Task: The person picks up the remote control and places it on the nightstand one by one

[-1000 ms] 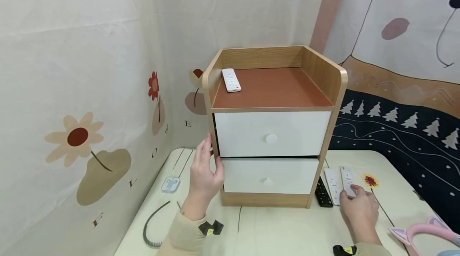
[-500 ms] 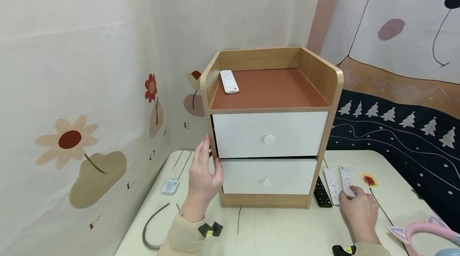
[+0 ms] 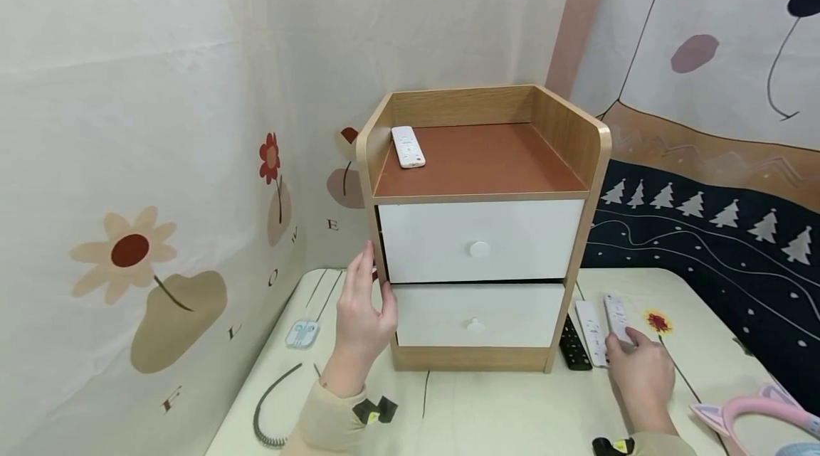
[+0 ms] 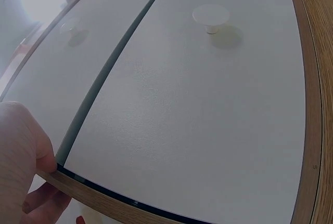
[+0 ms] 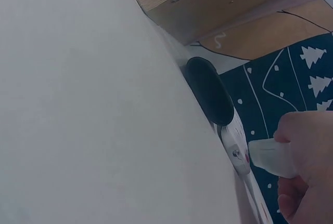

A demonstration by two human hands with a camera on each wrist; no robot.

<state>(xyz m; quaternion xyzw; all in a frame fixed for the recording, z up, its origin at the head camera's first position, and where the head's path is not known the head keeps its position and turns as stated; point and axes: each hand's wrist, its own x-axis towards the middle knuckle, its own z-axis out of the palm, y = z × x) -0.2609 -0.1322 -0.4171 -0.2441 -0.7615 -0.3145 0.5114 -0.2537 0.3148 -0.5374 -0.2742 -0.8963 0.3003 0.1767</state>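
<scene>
A small wooden cabinet (image 3: 472, 358) with two white drawer fronts stands on the table. My left hand (image 3: 364, 321) is at its left side; in the left wrist view the thumb lies on the front edge and the fingers are behind the side panel (image 4: 99, 203). To the right of the cabinet, my right hand (image 3: 643, 378) pinches a white remote control (image 3: 616, 315) near its lower end. Beside it lie another white remote (image 3: 591, 331) and a black remote (image 3: 574, 349). In the right wrist view the held remote (image 5: 270, 156) appears tilted.
A third white remote (image 3: 408, 147) lies on the cabinet's brown top. An earphone case (image 3: 302, 334) and a coiled dark cord (image 3: 265, 413) are on the table at left. A pink cat-ear headband (image 3: 756, 410) is at the lower right. Printed cloth hangs behind.
My head view has shifted slightly. The white remote in my right hand sits a little higher and tilts slightly; my left hand stays at the cabinet's side.
</scene>
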